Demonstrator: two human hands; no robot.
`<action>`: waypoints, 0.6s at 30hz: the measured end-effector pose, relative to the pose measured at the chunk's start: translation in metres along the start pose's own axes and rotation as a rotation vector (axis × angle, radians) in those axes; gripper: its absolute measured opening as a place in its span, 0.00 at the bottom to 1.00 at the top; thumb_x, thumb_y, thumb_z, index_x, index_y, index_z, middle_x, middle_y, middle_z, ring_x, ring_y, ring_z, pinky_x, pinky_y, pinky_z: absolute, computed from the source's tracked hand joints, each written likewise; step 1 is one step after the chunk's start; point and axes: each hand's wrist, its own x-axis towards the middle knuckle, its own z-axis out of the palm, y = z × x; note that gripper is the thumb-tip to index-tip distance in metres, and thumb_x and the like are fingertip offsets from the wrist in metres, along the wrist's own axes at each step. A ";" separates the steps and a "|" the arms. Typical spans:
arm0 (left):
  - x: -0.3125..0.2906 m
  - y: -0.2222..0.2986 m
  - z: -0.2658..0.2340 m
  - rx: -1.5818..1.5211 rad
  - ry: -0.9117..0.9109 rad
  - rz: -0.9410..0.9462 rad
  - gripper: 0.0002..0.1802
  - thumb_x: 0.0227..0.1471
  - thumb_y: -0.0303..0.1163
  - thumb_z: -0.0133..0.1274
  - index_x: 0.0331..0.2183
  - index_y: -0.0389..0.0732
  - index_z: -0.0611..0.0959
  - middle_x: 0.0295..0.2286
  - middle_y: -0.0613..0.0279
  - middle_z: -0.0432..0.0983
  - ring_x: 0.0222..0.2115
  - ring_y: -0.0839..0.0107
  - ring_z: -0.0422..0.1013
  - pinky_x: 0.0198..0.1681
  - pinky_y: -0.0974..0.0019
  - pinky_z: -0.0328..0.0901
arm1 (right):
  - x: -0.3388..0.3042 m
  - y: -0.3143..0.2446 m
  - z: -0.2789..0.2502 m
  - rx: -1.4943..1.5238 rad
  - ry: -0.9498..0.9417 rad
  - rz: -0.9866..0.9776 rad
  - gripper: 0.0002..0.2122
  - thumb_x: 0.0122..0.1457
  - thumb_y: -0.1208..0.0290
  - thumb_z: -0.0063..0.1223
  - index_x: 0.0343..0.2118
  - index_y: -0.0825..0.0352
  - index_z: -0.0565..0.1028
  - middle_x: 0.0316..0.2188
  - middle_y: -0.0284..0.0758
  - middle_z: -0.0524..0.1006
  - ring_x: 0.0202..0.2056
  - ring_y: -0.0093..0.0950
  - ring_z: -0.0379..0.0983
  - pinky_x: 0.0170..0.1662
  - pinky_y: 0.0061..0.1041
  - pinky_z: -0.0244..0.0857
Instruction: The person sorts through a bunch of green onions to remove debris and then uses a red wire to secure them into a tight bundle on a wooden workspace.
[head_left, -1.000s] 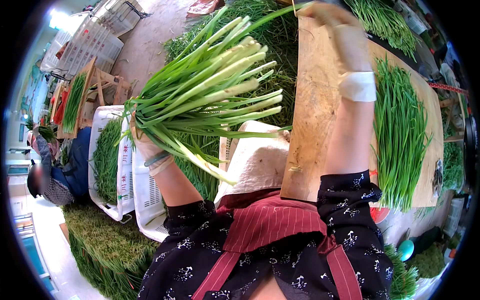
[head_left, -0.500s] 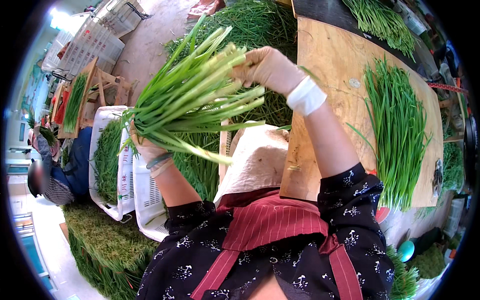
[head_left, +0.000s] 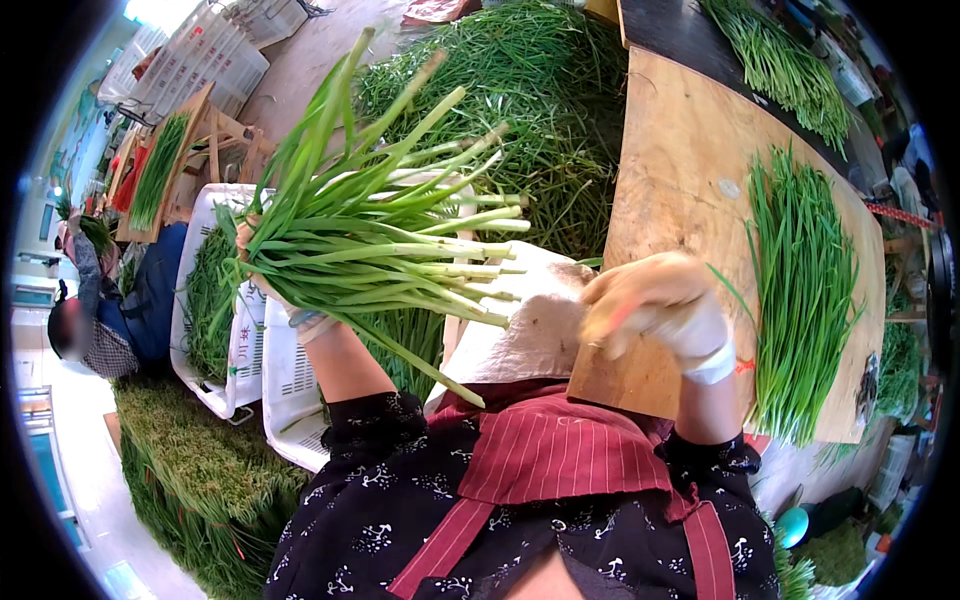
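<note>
My left hand (head_left: 272,293) wraps round a bunch of garlic chives (head_left: 400,240) at its leafy part, with most of the hand hidden behind the leaves. The pale cut ends fan out to the right, and one stalk hangs lower than the others. My right hand (head_left: 655,305), gloved with a white band at the wrist, is apart from the bunch, over the near left part of the wooden board (head_left: 670,160). Its fingers look bent but are smeared by motion, so whether they hold anything does not show. Another row of chives (head_left: 803,300) lies on the board's right side.
White crates (head_left: 225,300) of greens stand at my left. Beyond the bunch lies a large loose heap of greens (head_left: 540,90). Stacked greens (head_left: 200,470) fill the lower left. A person (head_left: 110,320) works at far left, and more chives (head_left: 785,70) lie on a dark table.
My right hand has left the cut ends of the bunch and moved right and nearer to me, over the board. The stalks in my left hand have spread apart.
</note>
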 end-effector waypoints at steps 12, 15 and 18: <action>0.005 0.019 0.019 0.076 -0.100 0.062 0.05 0.51 0.28 0.44 0.25 0.48 0.71 0.28 0.74 0.70 0.44 0.70 0.66 0.56 0.57 0.53 | 0.049 0.019 -0.021 -0.962 0.317 -0.259 0.11 0.49 0.68 0.59 0.36 0.65 0.78 0.30 0.37 0.78 0.32 0.30 0.73 0.37 0.24 0.67; 0.002 0.020 0.016 -0.058 -0.158 -0.018 0.06 0.52 0.27 0.44 0.24 0.48 0.71 0.27 0.75 0.70 0.42 0.70 0.66 0.57 0.58 0.53 | 0.060 0.037 -0.013 -0.693 0.174 0.048 0.19 0.47 0.64 0.62 0.41 0.65 0.76 0.36 0.36 0.77 0.36 0.27 0.72 0.41 0.22 0.66; 0.003 0.016 0.014 -0.164 -0.203 -0.078 0.06 0.52 0.28 0.45 0.24 0.47 0.71 0.26 0.75 0.70 0.41 0.71 0.66 0.57 0.58 0.53 | 0.069 0.071 -0.003 -0.256 0.131 0.257 0.19 0.47 0.65 0.62 0.41 0.68 0.76 0.36 0.39 0.76 0.35 0.23 0.73 0.39 0.22 0.68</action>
